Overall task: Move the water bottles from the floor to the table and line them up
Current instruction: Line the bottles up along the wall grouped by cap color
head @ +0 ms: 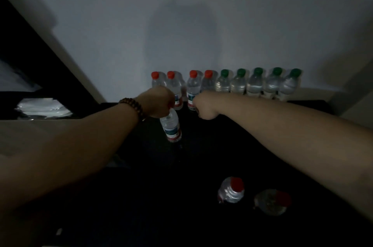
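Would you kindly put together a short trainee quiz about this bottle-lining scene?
1. How many green-capped clear plastic bottles stand in the row along the white wall?
2. True or false: the brown beaded bracelet is on the right wrist.
3. What does the left hand grip? A) a clear plastic bottle with a blue-and-red label, by its top; B) a cup; C) nothing.
Key: 1) five; 2) false, it is on the left wrist; 3) A.
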`<state>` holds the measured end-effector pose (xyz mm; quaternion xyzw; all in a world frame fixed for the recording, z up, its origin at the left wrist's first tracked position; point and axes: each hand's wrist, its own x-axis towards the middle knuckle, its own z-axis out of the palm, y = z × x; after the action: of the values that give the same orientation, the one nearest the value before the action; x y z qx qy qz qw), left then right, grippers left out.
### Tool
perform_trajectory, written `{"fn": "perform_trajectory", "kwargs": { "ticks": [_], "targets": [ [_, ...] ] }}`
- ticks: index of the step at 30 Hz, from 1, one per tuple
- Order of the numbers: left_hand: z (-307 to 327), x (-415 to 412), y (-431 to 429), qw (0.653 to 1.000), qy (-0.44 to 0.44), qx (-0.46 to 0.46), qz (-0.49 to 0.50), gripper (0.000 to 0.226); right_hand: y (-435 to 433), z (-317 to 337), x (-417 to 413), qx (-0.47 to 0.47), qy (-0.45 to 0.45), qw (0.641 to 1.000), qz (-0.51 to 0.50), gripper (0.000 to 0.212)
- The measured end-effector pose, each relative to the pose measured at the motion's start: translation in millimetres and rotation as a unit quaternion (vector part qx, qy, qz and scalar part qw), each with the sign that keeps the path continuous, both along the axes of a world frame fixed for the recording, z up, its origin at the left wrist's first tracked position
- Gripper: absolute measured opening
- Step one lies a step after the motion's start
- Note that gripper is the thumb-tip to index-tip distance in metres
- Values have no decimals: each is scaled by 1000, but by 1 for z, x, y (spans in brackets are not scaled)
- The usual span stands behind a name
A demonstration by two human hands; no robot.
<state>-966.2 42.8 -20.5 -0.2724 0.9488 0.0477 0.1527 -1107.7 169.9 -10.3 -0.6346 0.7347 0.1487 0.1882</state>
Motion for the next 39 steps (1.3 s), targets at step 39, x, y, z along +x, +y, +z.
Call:
{"fn": "perform_trajectory", "kwargs": {
  "ticks": [39],
  "targets": [
    [-60, -2, -195, 979, 167, -6, 120, 43, -27, -54, 39, -52, -37, 990, -128, 58]
  ]
}}
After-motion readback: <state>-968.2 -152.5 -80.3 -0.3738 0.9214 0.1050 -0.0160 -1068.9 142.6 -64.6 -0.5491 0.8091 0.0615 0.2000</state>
